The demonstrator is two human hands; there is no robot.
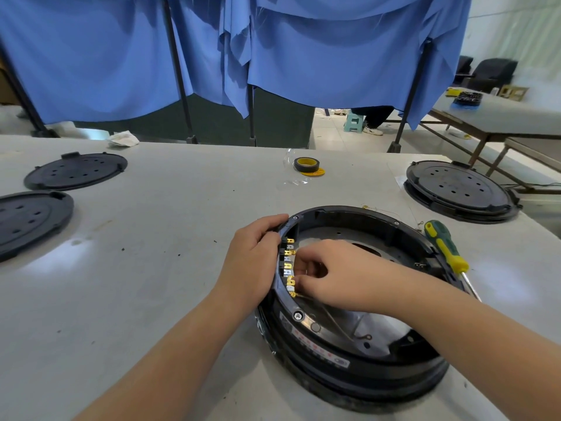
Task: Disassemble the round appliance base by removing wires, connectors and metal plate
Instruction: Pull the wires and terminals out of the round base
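The right hand (331, 275) reaches inside the round appliance base (358, 302), fingers curled and pinched at the lowest of the brass spade connectors (290, 265) lined along the inner left wall; it seems to grip a terminal or its thin wire, though the fingertips hide exactly which. The left hand (258, 256) is closed over the outer left rim, thumb on top near a screw, steadying the housing.

The base sits low and right of centre in the frame on the pale surface (151, 238): a black ring, open on top, with a printed label on its near rim and a dull grey metal plate (373, 326) as its floor. A loose wire (349, 329) with a ring terminal lies across that plate.

Judged from this, the cover is already off and some wires are free, but the row of connectors remains seated and the plate is not yet out, so most of the work is left.

A green-and-yellow screwdriver (446, 247) rests on the right rim
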